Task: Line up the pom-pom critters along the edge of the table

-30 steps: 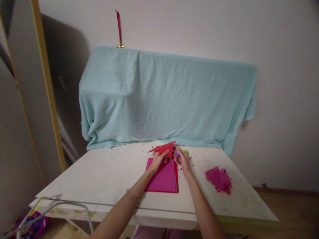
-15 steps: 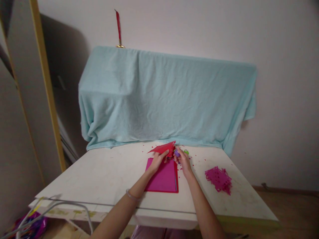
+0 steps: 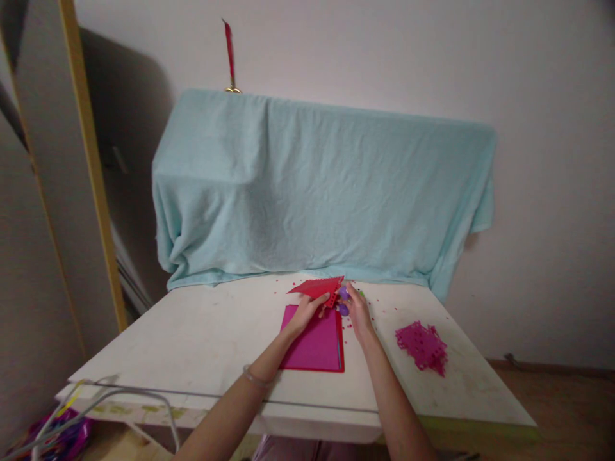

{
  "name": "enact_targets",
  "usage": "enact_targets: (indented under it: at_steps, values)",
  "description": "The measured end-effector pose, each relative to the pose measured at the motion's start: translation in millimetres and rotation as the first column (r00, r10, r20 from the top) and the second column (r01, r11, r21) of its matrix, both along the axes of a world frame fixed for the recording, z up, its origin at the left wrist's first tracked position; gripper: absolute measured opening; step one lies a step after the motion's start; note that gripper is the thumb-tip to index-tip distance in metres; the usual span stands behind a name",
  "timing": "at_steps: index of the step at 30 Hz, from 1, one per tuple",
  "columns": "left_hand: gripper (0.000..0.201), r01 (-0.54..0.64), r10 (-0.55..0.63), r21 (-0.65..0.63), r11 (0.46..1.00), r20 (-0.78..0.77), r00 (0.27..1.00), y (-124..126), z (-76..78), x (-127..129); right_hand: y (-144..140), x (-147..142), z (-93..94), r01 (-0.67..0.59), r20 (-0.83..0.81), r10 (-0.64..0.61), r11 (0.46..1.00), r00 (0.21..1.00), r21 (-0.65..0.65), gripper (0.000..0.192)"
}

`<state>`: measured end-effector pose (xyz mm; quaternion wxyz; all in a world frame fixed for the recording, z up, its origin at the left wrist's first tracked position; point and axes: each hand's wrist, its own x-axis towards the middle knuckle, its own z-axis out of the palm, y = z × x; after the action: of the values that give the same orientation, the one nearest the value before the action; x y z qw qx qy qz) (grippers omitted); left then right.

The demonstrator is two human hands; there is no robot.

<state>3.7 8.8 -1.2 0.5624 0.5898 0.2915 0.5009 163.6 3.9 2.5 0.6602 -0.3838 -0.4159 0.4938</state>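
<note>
My left hand (image 3: 305,313) holds a red sheet of paper (image 3: 316,287) lifted above the table, its right edge showing punched holes. My right hand (image 3: 358,310) grips a small purple punch tool (image 3: 343,299) clamped on that edge of the red paper. Below both hands a stack of magenta and red paper sheets (image 3: 314,342) lies flat on the white table (image 3: 192,346).
A pile of punched magenta paper strips (image 3: 423,346) lies to the right on the table. Small red paper bits dot the table's far part. A light blue cloth (image 3: 317,192) drapes a bulky object behind. A white wire frame (image 3: 120,400) sits at the near left corner.
The red paper and both hands have shifted slightly right; the purple punch now sits a bit further along the paper's edge.
</note>
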Motion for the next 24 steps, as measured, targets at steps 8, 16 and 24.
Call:
enact_targets:
  at_steps: [8, 16, 24]
  values:
    - [0.041, 0.083, -0.082, 0.007, 0.997, -0.067, 0.994, -9, 13.3, -2, -7, -2, 7.1, -0.062, 0.017, 0.061, 0.997, 0.998, 0.056, 0.038]
    - [0.038, 0.116, -0.114, 0.03, 0.993, -0.054, 0.992, -12, 16.8, -2, -10, -3, 9.8, -0.034, 0.031, 0.033, 0.998, 0.999, 0.052, 0.038]
    - [0.039, 0.101, -0.095, 0.076, 0.992, -0.079, 0.992, -10, 12.1, -2, -9, -4, 10.7, -0.011, -0.016, 0.012, 0.999, 1.0, 0.037, 0.038]
